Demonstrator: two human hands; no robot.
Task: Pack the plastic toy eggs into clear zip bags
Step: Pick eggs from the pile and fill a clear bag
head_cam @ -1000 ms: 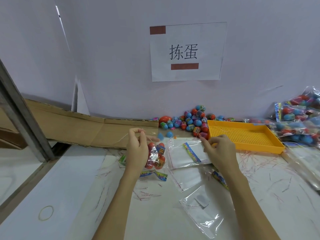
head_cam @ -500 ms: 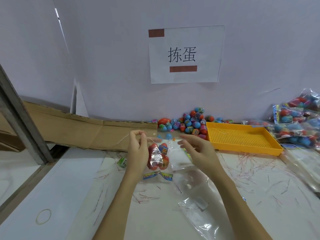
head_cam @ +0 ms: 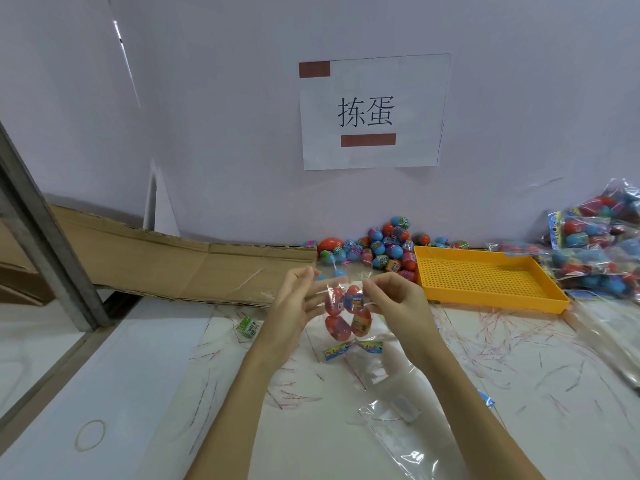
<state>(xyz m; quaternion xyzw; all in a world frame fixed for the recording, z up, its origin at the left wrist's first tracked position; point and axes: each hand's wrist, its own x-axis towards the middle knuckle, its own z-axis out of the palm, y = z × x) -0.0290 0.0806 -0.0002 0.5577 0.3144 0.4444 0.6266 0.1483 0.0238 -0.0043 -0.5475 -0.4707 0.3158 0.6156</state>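
Both of my hands hold a clear zip bag [head_cam: 343, 311] up above the white table [head_cam: 519, 368], its mouth uppermost so the four or so toy eggs [head_cam: 353, 299] inside hang at the bottom instead of spilling. My left hand [head_cam: 294, 306] pinches the top left edge of the film between thumb and fingertips, the other fingers fairly straight and spread; my right hand [head_cam: 394, 299] has its fingers curled in and nips the top right edge, a grip that suggests I am lining up the strip to press it closed. The bag hangs between the two hands, clear of the table, with a printed header card [head_cam: 351, 349] lying just below it. Loose eggs wait in a heap [head_cam: 377, 251] against the wall, close beside the yellow perforated tray [head_cam: 485, 282], within easy reach for the next fill. Finished bags [head_cam: 595, 247] are stacked at the far right, out of the working area. Empty bags [head_cam: 408, 434] lie flat on the table near my right forearm, ready to take. A flattened cardboard sheet [head_cam: 180, 261] lies along the wall at left, and a paper sign [head_cam: 374, 112] is stuck to the wall above.
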